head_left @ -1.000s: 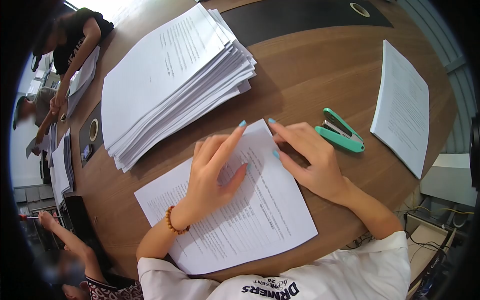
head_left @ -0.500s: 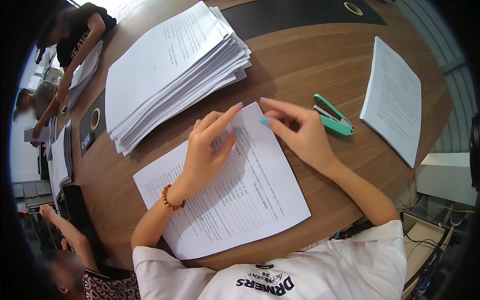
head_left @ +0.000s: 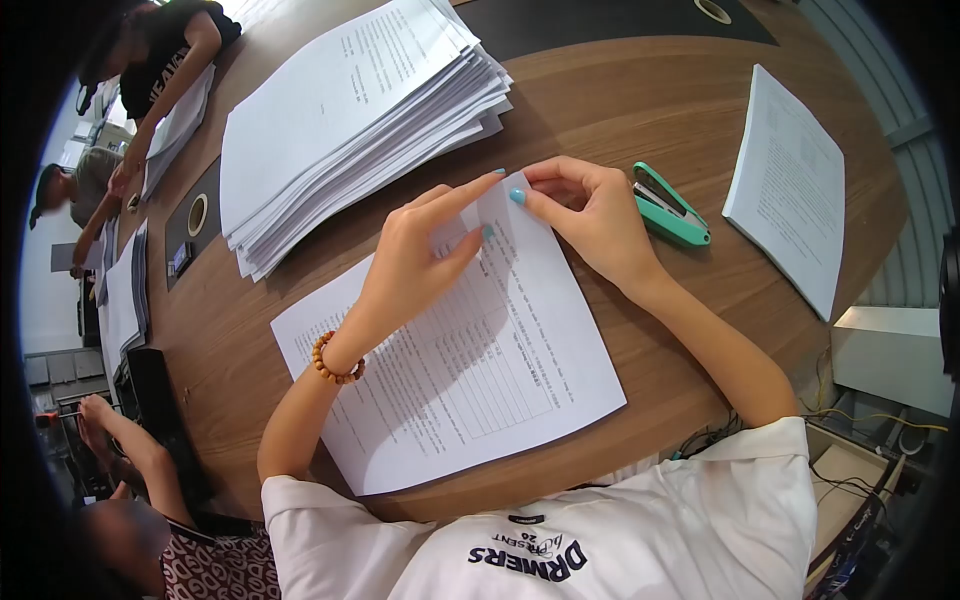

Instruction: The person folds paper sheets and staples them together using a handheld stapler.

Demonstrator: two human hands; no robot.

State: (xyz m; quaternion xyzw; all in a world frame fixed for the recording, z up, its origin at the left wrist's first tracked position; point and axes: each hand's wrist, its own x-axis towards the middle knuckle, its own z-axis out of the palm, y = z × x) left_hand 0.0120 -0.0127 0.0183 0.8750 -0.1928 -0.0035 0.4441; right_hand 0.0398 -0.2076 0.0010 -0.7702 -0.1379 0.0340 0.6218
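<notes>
Right-hand grip (head_left: 600, 222) is pinching the printed paper's (head_left: 540, 375) top corner mid-frame on the worktop (head_left: 630, 110), left-hand grip (head_left: 408, 245) is spreading unclenched over it, green stapler (head_left: 675, 222) sitting right of centre.

Left hand (head_left: 408, 250), fingers (head_left: 455, 200) extended, thumb (head_left: 464, 249) apart; right hand (head_left: 607, 225), fingers and thumb pinched, forearms (head_left: 705, 335) angled inward

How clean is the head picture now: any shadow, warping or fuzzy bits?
Head view throughout: a soft shadow runs down the sheet near the left hand; black corners and the bowed table suggest lens warping; the stapler is clear, but the sheet's print is too small to read.
</notes>
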